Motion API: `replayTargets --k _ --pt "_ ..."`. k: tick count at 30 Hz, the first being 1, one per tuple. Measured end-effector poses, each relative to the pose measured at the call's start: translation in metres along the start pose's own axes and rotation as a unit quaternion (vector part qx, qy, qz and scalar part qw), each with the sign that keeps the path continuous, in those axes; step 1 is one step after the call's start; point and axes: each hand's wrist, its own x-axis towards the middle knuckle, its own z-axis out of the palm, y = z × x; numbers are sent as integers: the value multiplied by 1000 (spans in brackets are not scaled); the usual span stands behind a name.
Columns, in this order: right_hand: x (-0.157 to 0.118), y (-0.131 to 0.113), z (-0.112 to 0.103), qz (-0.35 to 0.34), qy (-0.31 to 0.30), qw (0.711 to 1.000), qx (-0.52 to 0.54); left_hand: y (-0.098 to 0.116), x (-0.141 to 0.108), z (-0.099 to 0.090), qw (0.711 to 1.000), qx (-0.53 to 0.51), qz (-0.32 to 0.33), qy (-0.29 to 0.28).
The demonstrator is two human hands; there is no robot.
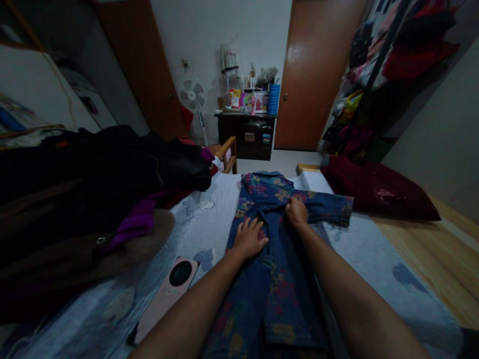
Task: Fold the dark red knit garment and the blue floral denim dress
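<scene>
A blue denim garment with a floral print (284, 279) lies spread on the light bed sheet, its collar at the far end. One sleeve (329, 207) stretches out to the right; another sleeve seems folded down along the body. My left hand (250, 239) rests flat on the middle of the garment, fingers spread. Farther up and to the right, my right hand (297, 211) is closed on the cloth near the sleeve's shoulder, its fingertips partly hidden. Left of my left forearm lies a pink phone (168, 294) with a round black camera module, partly covered by the forearm.
Dark clothes (93, 184) are heaped at the left. A maroon cushion (377, 192) sits at the right beside bare wooden boards (422, 244). Beyond the bed stand a wooden chair (229, 152), a white fan (192, 94) and a dark cabinet (245, 137).
</scene>
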Motion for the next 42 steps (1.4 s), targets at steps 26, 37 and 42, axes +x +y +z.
replayTargets --k 26,37,42 --pt "-102 -19 21 -5 -188 951 245 -17 -5 -12 996 19 38 -72" --pt "-172 -9 -5 104 -322 864 373 -36 -110 -40 992 -62 -99 41" --pt "-182 -12 -2 94 -298 847 431 -21 -130 -47 979 -100 -174 34"
